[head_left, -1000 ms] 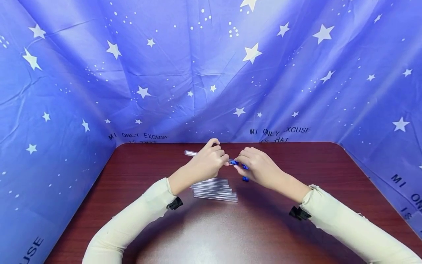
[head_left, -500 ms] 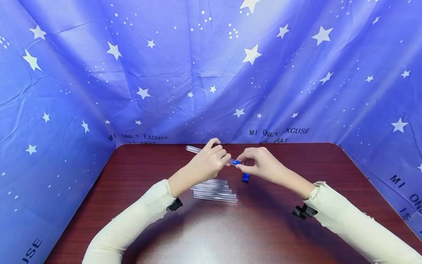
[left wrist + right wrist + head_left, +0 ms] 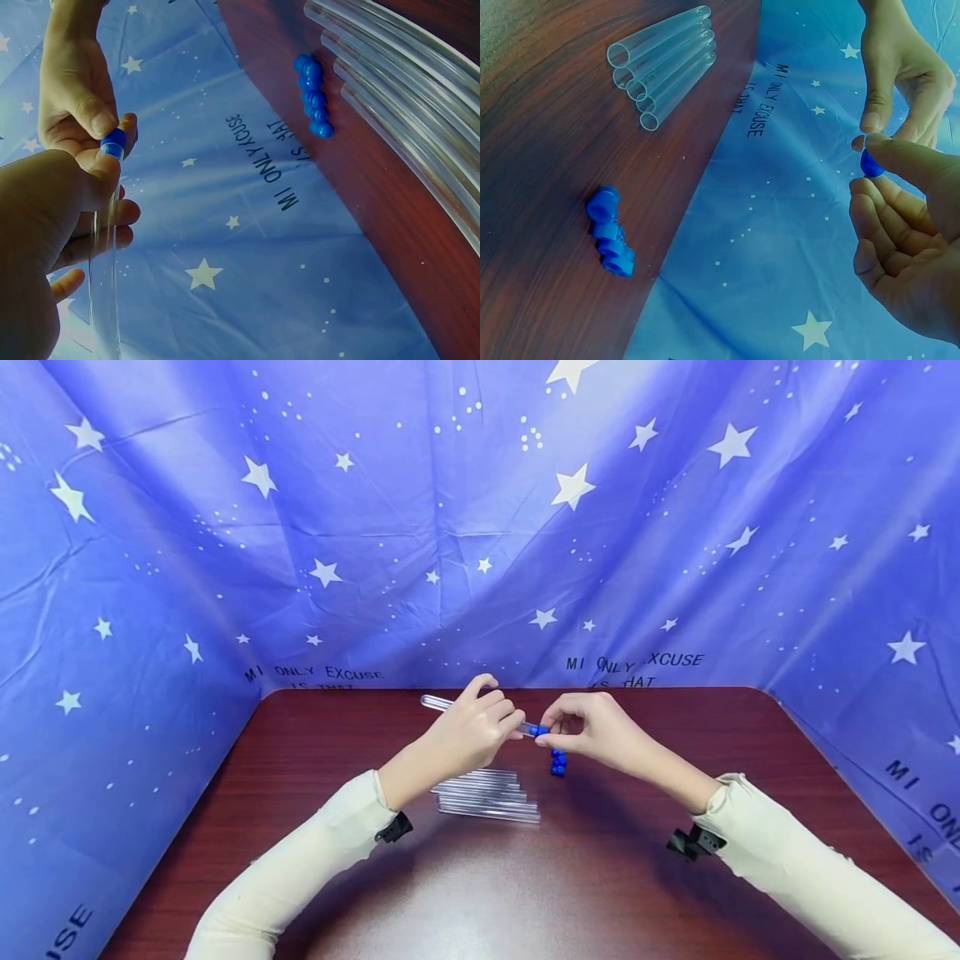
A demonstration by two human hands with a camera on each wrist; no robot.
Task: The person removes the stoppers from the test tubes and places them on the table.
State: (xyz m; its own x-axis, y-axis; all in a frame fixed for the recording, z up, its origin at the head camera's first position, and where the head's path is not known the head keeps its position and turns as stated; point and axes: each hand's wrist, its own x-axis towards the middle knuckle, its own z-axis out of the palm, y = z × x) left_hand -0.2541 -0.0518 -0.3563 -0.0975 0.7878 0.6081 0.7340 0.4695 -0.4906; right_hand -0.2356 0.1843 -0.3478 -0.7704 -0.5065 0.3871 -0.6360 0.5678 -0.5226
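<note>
My left hand (image 3: pixel 472 731) grips a clear test tube (image 3: pixel 105 292) that slants with its rounded end up and to the left in the head view. A blue cap (image 3: pixel 113 141) sits at the tube's mouth. Thumb and fingertips of my right hand (image 3: pixel 592 731) pinch this cap from the right; in the right wrist view its rounded blue top (image 3: pixel 871 165) shows between them. Both hands are raised over the far half of the table, fingertips close together.
On the dark red table (image 3: pixel 480 893), several clear test tubes (image 3: pixel 486 795) lie side by side in front of the left hand. A short row of blue caps (image 3: pixel 611 232) lies to their right. A blue star-printed cloth (image 3: pixel 480 527) hangs around the table.
My right hand has drawn slightly back to the right, its fingers now rounded around the cap. More of the cap row shows below it. The left hand and tube barely moved.
</note>
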